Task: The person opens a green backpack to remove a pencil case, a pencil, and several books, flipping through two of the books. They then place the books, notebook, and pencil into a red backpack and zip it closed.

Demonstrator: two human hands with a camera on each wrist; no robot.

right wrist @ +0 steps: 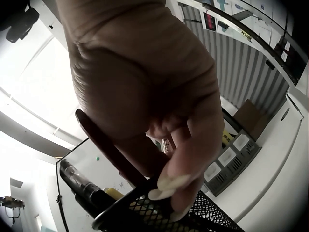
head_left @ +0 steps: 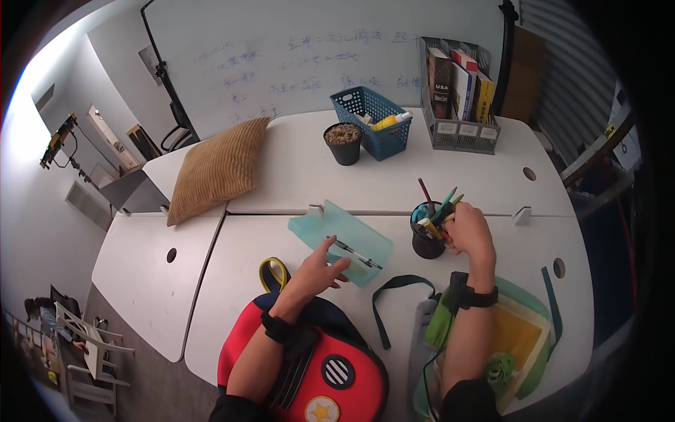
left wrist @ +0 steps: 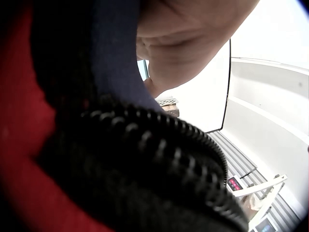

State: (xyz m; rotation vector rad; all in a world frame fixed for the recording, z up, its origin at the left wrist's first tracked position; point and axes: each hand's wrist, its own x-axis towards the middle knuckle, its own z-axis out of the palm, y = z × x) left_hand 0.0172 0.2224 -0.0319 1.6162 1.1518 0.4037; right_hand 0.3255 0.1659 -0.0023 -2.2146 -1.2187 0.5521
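My left hand (head_left: pixel 316 271) is over the near edge of a translucent teal pouch (head_left: pixel 362 228), fingers spread, one fingertip beside the end of a black-and-clear pen (head_left: pixel 355 253) there. Under that forearm is a red and navy backpack (head_left: pixel 309 366); its dark zipper (left wrist: pixel 159 150) fills much of the left wrist view. My right hand (head_left: pixel 472 231) reaches down to a black mesh pen cup (head_left: pixel 427 246) holding several pens and pencils. In the right wrist view, curled fingers (right wrist: pixel 186 166) overlap the cup's rim near a dark red pencil (right wrist: pixel 104 145); whether they pinch anything I cannot tell.
A green and yellow bag (head_left: pixel 524 337) lies under my right forearm. Farther back are a brown corduroy cushion (head_left: pixel 219 169), a pot of pebbles (head_left: pixel 344 149), a blue basket (head_left: pixel 383 141) and a grey file rack (head_left: pixel 464 137) with books. A whiteboard (head_left: pixel 302 63) stands behind the table.
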